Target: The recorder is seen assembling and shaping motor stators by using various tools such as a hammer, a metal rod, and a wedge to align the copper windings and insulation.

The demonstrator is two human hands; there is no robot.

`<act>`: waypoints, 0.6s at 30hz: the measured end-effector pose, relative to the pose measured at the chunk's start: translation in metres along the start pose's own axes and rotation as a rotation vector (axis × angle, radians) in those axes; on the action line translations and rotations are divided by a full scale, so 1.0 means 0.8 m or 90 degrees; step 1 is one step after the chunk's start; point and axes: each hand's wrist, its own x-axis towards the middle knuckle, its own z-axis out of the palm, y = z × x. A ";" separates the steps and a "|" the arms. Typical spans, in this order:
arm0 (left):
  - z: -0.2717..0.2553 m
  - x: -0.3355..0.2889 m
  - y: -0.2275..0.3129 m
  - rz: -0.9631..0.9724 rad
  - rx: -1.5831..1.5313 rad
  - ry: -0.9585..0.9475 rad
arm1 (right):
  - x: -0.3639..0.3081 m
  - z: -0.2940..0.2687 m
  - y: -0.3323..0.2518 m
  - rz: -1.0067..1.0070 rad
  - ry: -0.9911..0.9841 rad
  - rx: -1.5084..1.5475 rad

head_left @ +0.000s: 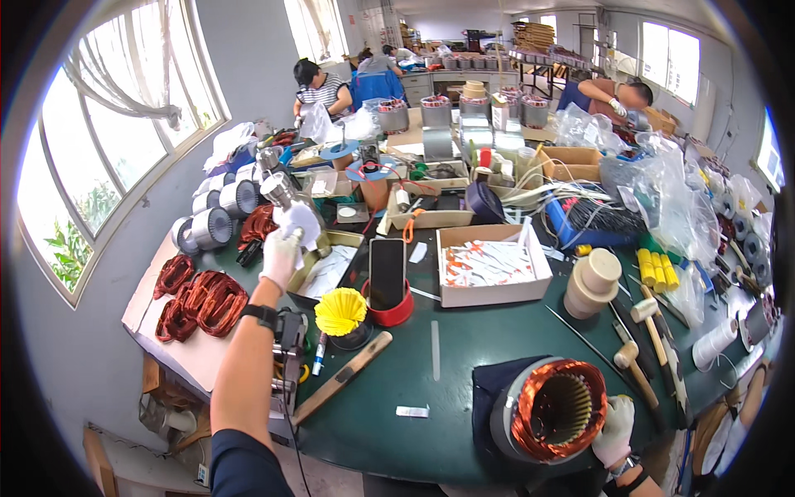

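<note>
My left hand [281,258], in a white glove, is stretched out to the far left with its fingers closed at the lower edge of a silver lamp-like fixture [281,190] with a round white face. What exactly the fingers hold is hard to make out. Near the front right lies a motor stator [503,418], a grey ring lined with copper windings, tilted on a dark cloth [484,383]. At its right side my gloved right hand [614,432] is closed against the rim, fingers curled. A bundle of yellow strips [340,311] stands in a dark cup nearer me than the left hand.
Copper coils [211,302] and wire spools [238,199] lie left. A phone [387,273] leans in a red holder; beside it sits a box of paper slips [494,294]. A wooden stick [344,377] and mallets [633,356] lie around. Co-workers [319,87] sit farther back.
</note>
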 end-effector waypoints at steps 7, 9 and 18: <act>0.025 -0.226 0.133 0.053 0.095 -0.160 | 0.007 -0.017 -0.015 -0.006 0.034 0.012; 0.054 -0.304 0.154 0.248 0.347 -0.190 | 0.008 -0.017 -0.015 -0.010 0.043 0.008; 0.048 -0.392 0.119 0.101 0.561 -0.351 | 0.008 -0.014 -0.017 -0.033 0.068 0.016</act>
